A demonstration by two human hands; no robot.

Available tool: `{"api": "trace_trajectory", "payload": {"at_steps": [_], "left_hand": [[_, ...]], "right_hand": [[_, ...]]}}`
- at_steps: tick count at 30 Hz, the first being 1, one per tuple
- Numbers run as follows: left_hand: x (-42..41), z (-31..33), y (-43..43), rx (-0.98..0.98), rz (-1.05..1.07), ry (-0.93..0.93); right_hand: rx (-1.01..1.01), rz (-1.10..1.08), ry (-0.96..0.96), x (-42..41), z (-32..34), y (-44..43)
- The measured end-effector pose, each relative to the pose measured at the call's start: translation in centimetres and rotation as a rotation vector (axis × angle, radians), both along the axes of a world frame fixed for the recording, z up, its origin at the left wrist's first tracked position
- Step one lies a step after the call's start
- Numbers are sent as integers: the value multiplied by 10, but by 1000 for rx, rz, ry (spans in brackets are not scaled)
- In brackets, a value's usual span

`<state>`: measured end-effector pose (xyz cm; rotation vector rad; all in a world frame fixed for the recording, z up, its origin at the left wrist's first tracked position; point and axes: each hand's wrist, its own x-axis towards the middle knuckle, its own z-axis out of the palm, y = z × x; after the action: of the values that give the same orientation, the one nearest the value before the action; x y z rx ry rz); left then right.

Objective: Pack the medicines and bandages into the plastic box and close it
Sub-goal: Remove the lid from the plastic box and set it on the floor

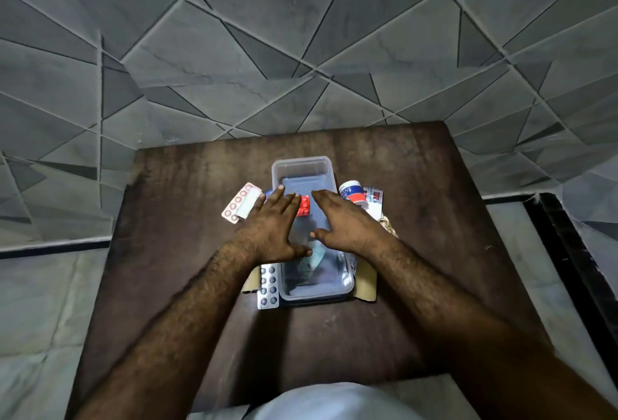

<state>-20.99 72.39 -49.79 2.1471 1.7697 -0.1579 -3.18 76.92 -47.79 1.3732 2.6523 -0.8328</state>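
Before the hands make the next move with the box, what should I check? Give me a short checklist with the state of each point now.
1. Box stands flat on the table: ok, the plastic box sits level in the middle.
2. Both hands free: ok, left hand and right hand lie open over the box, with nothing in either grip.
3. All medicines inside: not ok, the pink pill strip and silver pill strip lie outside, left of the box.
4. Bandages inside: not ok, the tape roll stands outside, on the right.
5. Lid on or off: cannot tell, the hands hide much of the top.
6. Room left inside: cannot tell.
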Motion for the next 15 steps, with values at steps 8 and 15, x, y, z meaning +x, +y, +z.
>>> {"api": "trace_trajectory", "payload": {"at_steps": [8, 15], "left_hand": [[9, -33, 3, -113, -89, 192], [13, -50, 7, -133, -118, 312]], "right_hand": [[73, 134, -183, -10, -46, 3], [88, 248, -317, -15, -71, 3]]}}
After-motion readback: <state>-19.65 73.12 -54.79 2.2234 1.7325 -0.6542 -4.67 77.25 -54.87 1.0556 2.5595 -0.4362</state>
